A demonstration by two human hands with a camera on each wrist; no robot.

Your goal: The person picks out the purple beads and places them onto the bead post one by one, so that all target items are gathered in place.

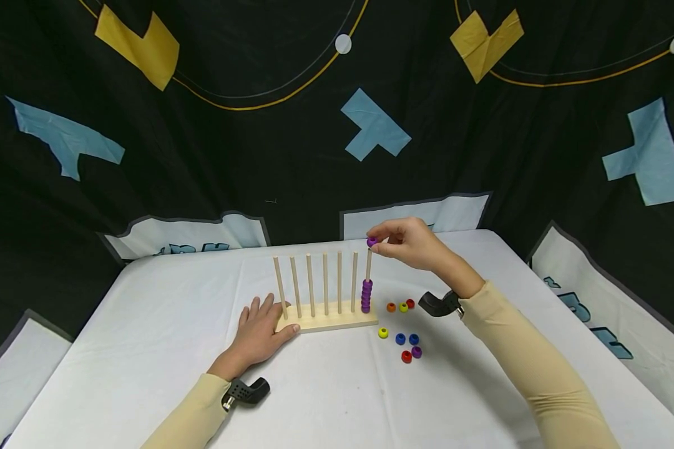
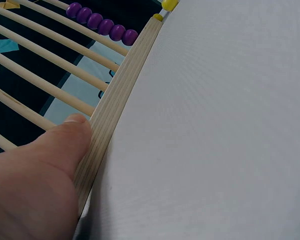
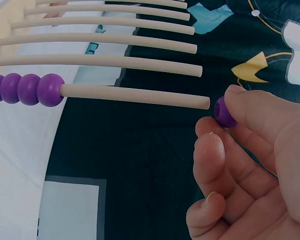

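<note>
A pale wooden peg stand (image 1: 337, 321) carries a row of several upright pegs. Purple beads (image 1: 366, 296) are stacked on its rightmost peg, and the other pegs hold none. Above that peg, my right hand (image 1: 412, 243) pinches another purple bead (image 3: 224, 112) between thumb and fingertips. In the right wrist view this bead is just off the peg's tip (image 3: 204, 102), its hole facing the peg. My left hand (image 1: 261, 330) holds the left end of the base, with the thumb (image 2: 72, 135) along the front and the index finger reaching behind.
Right of the stand lie loose beads on the white tablecloth (image 1: 314, 399): orange (image 1: 390, 307), yellow (image 1: 383, 333), red (image 1: 407, 357), blue (image 1: 400, 338) and purple (image 1: 417, 352). A dark curtain (image 1: 292, 162) hangs behind the table.
</note>
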